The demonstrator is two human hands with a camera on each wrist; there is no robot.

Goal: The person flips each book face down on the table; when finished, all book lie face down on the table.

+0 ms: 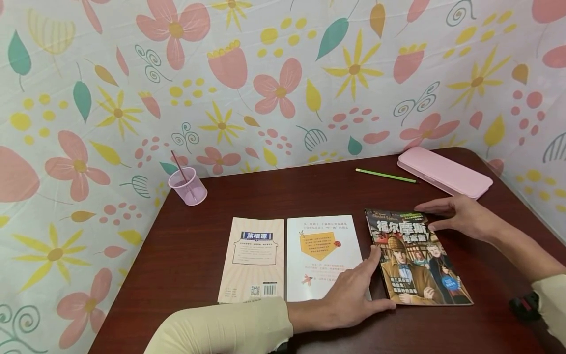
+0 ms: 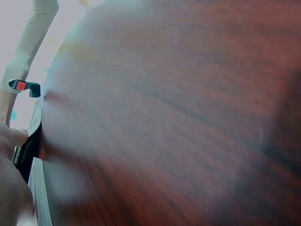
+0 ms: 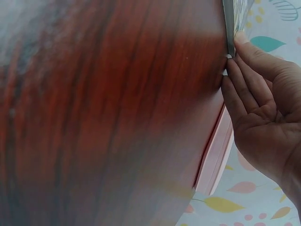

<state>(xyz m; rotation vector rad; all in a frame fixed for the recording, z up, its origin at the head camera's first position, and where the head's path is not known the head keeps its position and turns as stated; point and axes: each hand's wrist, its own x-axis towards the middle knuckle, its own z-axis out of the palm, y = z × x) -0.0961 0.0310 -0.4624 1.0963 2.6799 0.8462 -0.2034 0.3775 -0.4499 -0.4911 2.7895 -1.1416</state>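
A dark comic-style book (image 1: 417,268) with a detective in a cap on its cover lies flat on the table, slightly turned. My left hand (image 1: 351,297) reaches across a white book (image 1: 318,228), its extended fingers touching the dark book's left edge, thumb near the lower left corner. At the upper right corner is my right hand (image 1: 466,219), its fairly straight fingers and thumb touching the edges; in the right wrist view the fingertips of this hand (image 3: 265,103) meet the edge-on book (image 3: 228,23). A cream book (image 1: 258,250) lies left of the white one.
On the dark brown table (image 1: 265,194), a pink pencil case (image 1: 446,172) lies at the back right beside a green pencil (image 1: 384,175). A lilac mesh cup (image 1: 187,187) holding a thin stick stands at the back left. Flowered cloth (image 1: 283,123) hangs behind.
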